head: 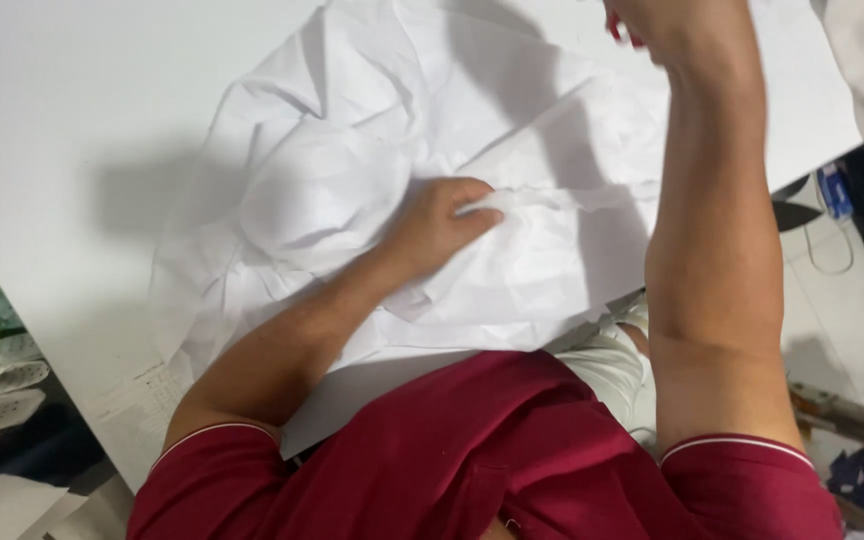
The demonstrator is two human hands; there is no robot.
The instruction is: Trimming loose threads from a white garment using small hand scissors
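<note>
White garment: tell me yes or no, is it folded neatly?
No, the white garment lies crumpled on the table, its fold pinched by the left hand.

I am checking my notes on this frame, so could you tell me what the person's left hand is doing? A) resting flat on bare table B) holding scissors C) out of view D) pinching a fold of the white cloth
D: the left hand grips a bunched ridge of the white cloth spread on the white table.
</note>
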